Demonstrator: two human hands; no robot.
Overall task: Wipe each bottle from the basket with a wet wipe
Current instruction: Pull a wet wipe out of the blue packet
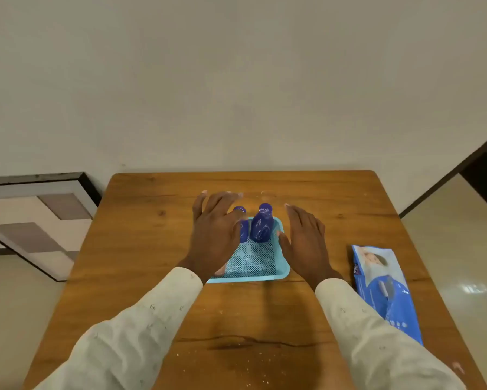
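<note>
Worktop (152, 249): wooden, fills the lower half of the frame; pale crumbs near the bottom centre.

Basket (283, 270): light blue, perforated floor, centre of the frame.

Bottles: two, dark blue, upright at the basket's far end. Right bottle (262, 225) in full view; left bottle (240, 220) partly hidden behind the left hand.

Wipes (385, 291): blue pack, flat on the worktop at the right of the frame, well apart from the basket; its flap looks closed.

Left hand (215, 232): fingers spread and straight, grip apart, holding nothing, over the basket's left side.

Right hand (304, 240): fingers straight, grip apart, holding nothing, just beside the basket's right edge.

Step, as judged: the start; no bottle lifted, no wipe drawn.

Next move, as judged: either pull a wipe from the pack with the right hand, or lift one bottle clear without toppling its neighbour, since the two stand close together.
</note>
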